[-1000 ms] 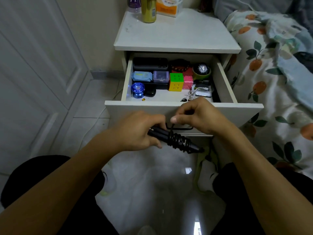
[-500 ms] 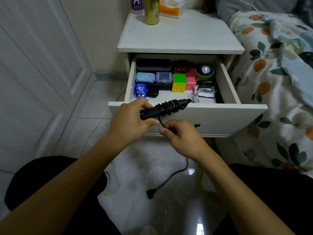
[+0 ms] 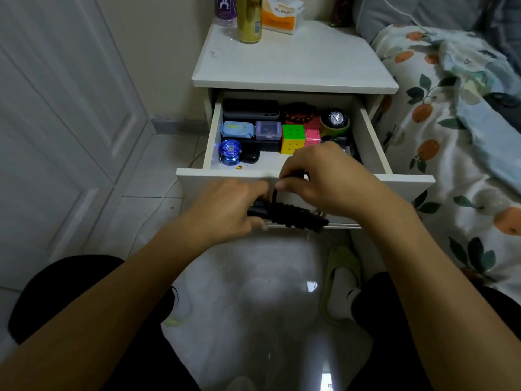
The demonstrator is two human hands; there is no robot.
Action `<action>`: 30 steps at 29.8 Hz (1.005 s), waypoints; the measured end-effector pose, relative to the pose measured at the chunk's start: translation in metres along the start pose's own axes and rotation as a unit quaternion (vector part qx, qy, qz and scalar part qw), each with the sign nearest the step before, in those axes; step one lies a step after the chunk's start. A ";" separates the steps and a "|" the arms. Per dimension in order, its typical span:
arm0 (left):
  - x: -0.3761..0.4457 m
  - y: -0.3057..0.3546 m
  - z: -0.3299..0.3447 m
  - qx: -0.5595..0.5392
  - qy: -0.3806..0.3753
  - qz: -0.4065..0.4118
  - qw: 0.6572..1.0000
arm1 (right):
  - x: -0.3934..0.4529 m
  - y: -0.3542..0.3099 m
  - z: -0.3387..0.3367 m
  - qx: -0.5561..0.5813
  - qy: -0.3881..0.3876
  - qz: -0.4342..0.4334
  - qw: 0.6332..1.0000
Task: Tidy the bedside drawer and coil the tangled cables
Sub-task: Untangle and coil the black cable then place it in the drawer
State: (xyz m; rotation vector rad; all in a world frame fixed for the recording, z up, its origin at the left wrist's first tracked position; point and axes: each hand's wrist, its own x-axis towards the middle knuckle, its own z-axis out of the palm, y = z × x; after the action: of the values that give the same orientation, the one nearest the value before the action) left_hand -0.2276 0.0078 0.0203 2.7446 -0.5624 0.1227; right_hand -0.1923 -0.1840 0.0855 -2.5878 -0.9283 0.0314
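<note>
While the left hand (image 3: 225, 210) grips the coiled black cable (image 3: 290, 215), the right hand (image 3: 318, 179) pinches its loose strand.

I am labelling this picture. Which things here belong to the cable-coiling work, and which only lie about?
In the job: black cable, left hand gripping it, right hand pinching its strand, open drawer.

Lying about: puzzle cube, blue yo-yo, watch, gold can.
</note>
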 end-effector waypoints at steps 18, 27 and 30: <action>-0.012 0.006 -0.008 -0.320 0.024 -0.055 0.946 | -0.014 0.036 0.066 0.476 -0.038 0.176 0.861; -0.010 0.002 -0.010 -0.260 0.086 -0.076 0.959 | -0.026 0.023 0.061 0.376 -0.032 0.165 0.911; -0.008 0.003 -0.008 -0.210 0.120 -0.081 0.967 | -0.028 0.015 0.064 0.296 -0.053 0.154 0.941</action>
State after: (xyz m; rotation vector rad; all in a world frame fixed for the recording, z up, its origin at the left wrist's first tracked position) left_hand -0.2367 0.0106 0.0274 2.3075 -0.2595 0.2597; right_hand -0.2148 -0.1897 0.0174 -2.1417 -0.4395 0.4660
